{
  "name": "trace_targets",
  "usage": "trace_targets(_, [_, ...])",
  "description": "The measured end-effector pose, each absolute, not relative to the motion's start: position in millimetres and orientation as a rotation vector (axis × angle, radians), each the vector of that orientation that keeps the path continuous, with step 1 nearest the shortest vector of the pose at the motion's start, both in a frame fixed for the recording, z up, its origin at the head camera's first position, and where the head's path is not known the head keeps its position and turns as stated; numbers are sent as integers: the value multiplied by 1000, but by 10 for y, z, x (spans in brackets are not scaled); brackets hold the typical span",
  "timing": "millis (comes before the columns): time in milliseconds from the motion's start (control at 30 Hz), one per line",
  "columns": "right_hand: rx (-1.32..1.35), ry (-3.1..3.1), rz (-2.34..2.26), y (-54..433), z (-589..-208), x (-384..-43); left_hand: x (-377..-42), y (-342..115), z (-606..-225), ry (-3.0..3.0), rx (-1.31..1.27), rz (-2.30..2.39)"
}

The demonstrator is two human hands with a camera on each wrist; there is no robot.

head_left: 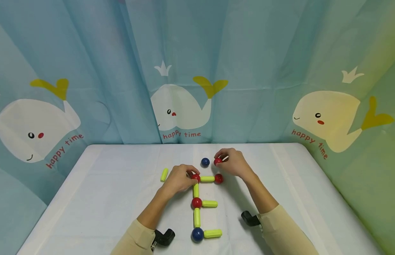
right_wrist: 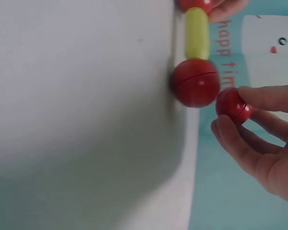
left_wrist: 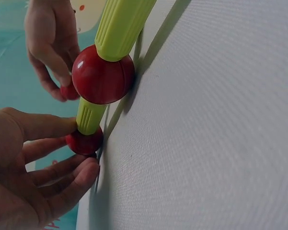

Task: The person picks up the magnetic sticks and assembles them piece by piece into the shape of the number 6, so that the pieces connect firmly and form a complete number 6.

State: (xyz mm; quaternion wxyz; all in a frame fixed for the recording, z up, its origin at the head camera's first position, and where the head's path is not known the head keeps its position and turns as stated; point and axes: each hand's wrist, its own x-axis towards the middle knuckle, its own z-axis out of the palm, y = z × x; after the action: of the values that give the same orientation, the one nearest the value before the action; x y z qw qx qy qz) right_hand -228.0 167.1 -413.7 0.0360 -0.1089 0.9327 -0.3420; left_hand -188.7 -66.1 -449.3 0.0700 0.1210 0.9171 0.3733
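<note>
Yellow-green rods and balls form an E-like shape on the table. Its top-left red ball (head_left: pixel 196 177) is gripped between the thumb and fingers of my left hand (head_left: pixel 181 179). From that ball a rod (head_left: pixel 207 179) runs right to another red ball (head_left: pixel 219 178). Just beyond, my right hand (head_left: pixel 233 162) pinches a loose red ball (right_wrist: pixel 232 105) between thumb and fingers. A blue ball (head_left: pixel 205 162) lies beside it. Lower down come the middle red ball (head_left: pixel 196 203) with a side rod (head_left: pixel 210 204), and the bottom blue ball (head_left: pixel 197 234) with a side rod (head_left: pixel 213 233).
One loose yellow-green rod (head_left: pixel 164 175) lies left of my left hand. The table (head_left: pixel 120 198) has a white cloth, and a blue whale-print curtain (head_left: pixel 254 53) hangs behind it. Black wrist cameras (head_left: pixel 164 237) stick out from both sleeves.
</note>
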Motion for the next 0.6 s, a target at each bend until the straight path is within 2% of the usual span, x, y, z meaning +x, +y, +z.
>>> trace_targets(600, [-436,2767,-1085,1753,-4008,-1772,-1890,-673,-4493,2767,373,1132])
